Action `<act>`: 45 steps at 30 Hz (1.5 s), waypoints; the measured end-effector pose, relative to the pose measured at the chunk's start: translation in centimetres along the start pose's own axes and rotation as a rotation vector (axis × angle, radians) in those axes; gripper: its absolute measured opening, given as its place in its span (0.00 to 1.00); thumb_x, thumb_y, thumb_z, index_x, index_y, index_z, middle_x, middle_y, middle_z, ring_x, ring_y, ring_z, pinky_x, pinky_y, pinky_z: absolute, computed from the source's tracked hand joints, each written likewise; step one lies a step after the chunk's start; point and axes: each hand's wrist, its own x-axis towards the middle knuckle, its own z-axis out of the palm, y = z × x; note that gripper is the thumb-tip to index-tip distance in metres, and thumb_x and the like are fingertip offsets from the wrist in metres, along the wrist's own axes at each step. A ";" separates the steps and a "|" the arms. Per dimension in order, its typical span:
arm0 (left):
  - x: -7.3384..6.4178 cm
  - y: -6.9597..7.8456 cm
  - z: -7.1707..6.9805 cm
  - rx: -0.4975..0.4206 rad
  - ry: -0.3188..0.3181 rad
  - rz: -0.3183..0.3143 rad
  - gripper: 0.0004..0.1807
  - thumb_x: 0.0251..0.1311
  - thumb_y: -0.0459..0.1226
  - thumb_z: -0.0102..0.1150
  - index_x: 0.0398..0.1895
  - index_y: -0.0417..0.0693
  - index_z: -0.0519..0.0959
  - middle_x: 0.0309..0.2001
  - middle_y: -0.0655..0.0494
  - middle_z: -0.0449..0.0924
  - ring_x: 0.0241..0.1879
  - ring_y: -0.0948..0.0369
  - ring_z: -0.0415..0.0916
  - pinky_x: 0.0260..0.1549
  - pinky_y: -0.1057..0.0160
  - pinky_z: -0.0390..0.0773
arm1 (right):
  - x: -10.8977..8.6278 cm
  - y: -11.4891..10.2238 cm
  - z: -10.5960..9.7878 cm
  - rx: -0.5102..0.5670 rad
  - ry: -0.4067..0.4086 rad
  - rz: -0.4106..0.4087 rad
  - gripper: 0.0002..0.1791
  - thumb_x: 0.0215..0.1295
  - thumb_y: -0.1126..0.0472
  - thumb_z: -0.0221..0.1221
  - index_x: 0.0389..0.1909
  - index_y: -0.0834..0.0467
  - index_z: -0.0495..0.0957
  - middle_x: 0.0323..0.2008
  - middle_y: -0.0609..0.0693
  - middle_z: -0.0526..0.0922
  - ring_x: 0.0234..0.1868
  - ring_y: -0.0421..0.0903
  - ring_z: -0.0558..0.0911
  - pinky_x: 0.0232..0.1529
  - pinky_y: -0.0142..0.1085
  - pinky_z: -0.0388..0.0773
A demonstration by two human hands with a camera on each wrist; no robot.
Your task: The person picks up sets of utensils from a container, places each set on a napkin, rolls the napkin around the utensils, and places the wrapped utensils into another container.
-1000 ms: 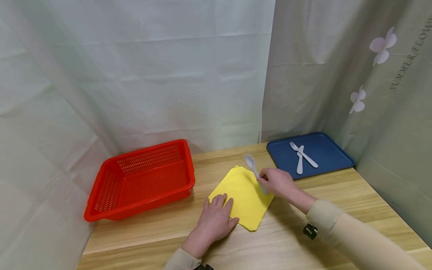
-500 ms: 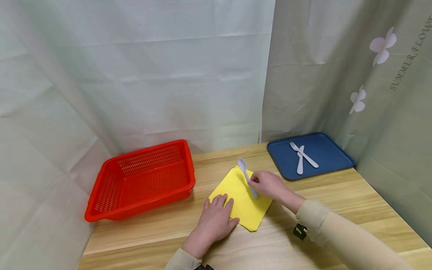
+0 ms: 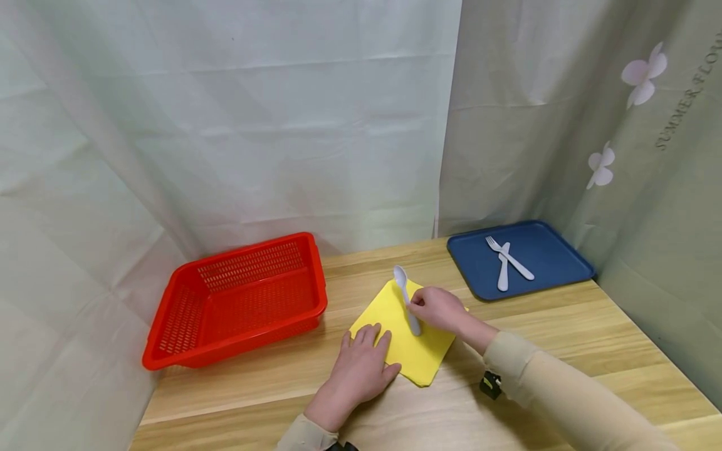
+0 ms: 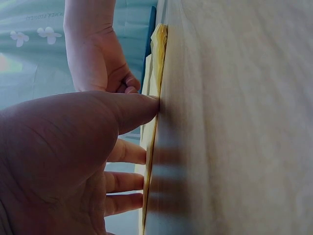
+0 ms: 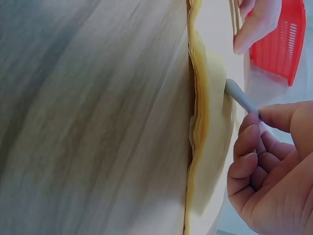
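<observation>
A stack of folded yellow napkins (image 3: 431, 351) lies on the table, its layered edge showing in the right wrist view. My right hand (image 3: 437, 308) pinches a white plastic spoon (image 3: 413, 323) by its handle between thumb and forefinger. The spoon is over the napkins, bowl toward the back, and its handle end (image 5: 234, 90) is right at the yellow surface. With fingers spread, my left hand (image 3: 361, 366) rests on the near left edge of the napkins. In the left wrist view its thumb (image 4: 139, 110) and fingertips press along that edge.
A red plastic basket (image 3: 237, 346) with perforated sides stands at the left. At the back right is a blue tray (image 3: 555, 263) bearing a white fork (image 3: 517, 267) crossed over a white knife (image 3: 503, 275). Pale curtains (image 3: 316, 138) enclose the wooden table (image 3: 254, 401) behind and at the sides.
My right hand has moved left with the spoon, from the right edge of the napkins to nearer their middle, and the spoon has turned more upright in view. The left hand has stayed put.
</observation>
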 end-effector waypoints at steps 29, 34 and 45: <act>0.0 0.3 -0.3 0.001 0.015 0.011 0.37 0.75 0.58 0.66 0.77 0.46 0.77 0.75 0.42 0.73 0.75 0.42 0.68 0.71 0.28 0.66 | 0.8 -1.0 1.8 -0.165 0.048 0.006 0.17 0.76 0.51 0.69 0.25 0.50 0.83 0.19 0.43 0.75 0.21 0.42 0.72 0.26 0.37 0.67; -0.1 0.3 -0.3 0.009 0.024 0.013 0.37 0.74 0.58 0.66 0.77 0.46 0.77 0.75 0.42 0.73 0.75 0.43 0.68 0.71 0.29 0.67 | 0.4 -1.0 2.0 -0.251 0.095 -0.055 0.12 0.76 0.51 0.70 0.33 0.52 0.85 0.21 0.41 0.77 0.22 0.41 0.73 0.26 0.38 0.71; 0.0 0.1 -0.3 0.009 0.003 0.003 0.37 0.75 0.58 0.65 0.78 0.46 0.76 0.76 0.42 0.72 0.75 0.42 0.67 0.72 0.28 0.66 | -1.1 0.1 1.0 -0.280 0.132 -0.285 0.12 0.70 0.60 0.75 0.50 0.58 0.89 0.35 0.46 0.87 0.33 0.45 0.83 0.36 0.43 0.83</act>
